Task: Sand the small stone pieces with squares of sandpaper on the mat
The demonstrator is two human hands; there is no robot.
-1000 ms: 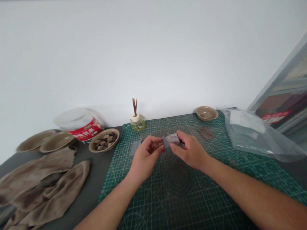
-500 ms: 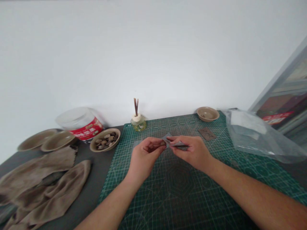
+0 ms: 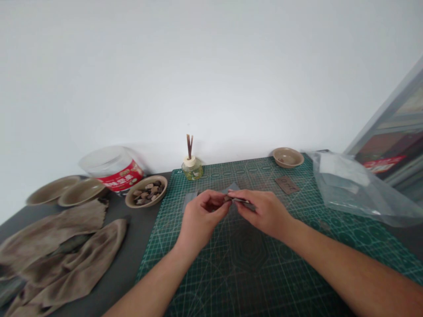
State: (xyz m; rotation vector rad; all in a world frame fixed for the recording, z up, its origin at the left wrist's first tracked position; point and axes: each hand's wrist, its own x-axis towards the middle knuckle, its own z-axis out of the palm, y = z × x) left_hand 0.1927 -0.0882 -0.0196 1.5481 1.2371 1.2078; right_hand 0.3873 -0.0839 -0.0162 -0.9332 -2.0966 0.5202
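Observation:
My left hand is closed in a pinch over the green cutting mat. Between its fingertips is a small brown piece, mostly hidden, perhaps like those in the bowl. My right hand meets it from the right, its thumb and fingers pressed round a thin folded sheet of what looks like sandpaper. The sheet's edge touches or nearly touches the brown piece. Just behind the fingertips, a grey sheet corner shows; whether it belongs to the held sheet I cannot tell.
A bowl of brown pieces stands left of the mat, near a red-labelled jar and bowls. Brown cloths lie in front. Behind are a reed diffuser and small bowl. A marked brown sheet and plastic bag lie right.
The grey sheet has turned in my right hand and now shows edge-on at the fingertips. Both hands stay in nearly the same place; the view has shifted slightly.

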